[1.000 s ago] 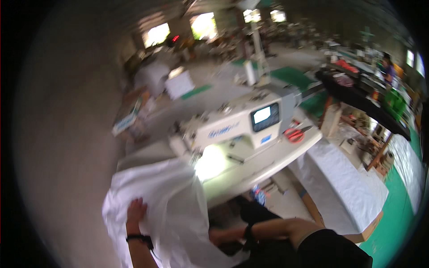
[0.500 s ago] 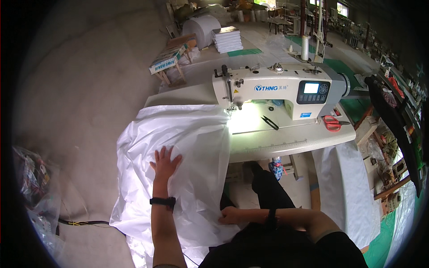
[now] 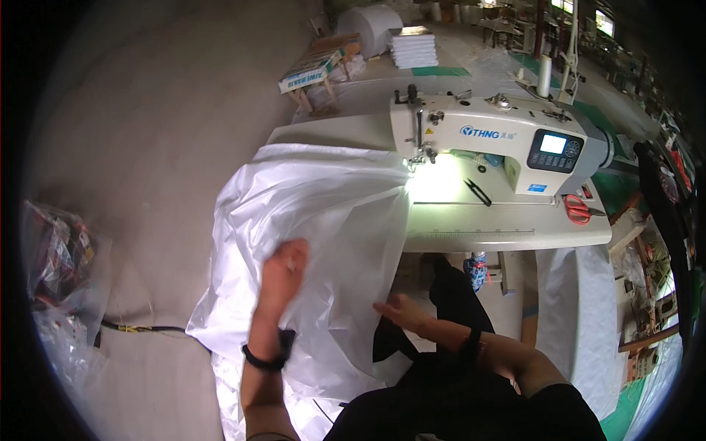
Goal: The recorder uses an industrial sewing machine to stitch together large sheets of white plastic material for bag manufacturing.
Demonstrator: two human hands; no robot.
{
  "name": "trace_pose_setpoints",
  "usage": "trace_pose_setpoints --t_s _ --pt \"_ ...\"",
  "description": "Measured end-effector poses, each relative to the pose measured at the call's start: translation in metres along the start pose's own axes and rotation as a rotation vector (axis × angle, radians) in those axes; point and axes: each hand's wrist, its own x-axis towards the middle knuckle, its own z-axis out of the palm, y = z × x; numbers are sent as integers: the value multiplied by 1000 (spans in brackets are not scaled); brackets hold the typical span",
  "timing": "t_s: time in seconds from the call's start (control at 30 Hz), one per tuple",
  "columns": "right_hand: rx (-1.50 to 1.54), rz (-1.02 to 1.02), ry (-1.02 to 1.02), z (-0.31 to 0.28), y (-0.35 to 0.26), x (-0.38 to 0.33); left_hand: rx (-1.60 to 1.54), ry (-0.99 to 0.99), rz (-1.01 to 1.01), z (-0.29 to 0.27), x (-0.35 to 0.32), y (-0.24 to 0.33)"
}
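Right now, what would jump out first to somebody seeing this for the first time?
The big white sheet draped off the table's left end, with the left hand flat on it and the right hand at its lower edge. Behind it sits the cream sewing machine, its lamp glaring on the table.

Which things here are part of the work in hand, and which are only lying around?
In use:
- white fabric sheet
- left hand, resting on it
- right hand, at its lower edge
- sewing machine

Lying about:
- orange scissors
- black thread snips
- stack of white cloth
- plastic bags
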Motion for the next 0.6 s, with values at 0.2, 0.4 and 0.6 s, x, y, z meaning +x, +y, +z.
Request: trace_pose_setpoints --t_s 0.2,0.4,0.6 --pt "169 -83 160 21 -12 18 67 -294 -216 86 -147 21" --pt "269 86 -440 4 9 -41 756 -450 -584 45 -229 -88" --pt "-560 83 -774 -50 -39 -76 465 -562 -360 29 -177 -6"
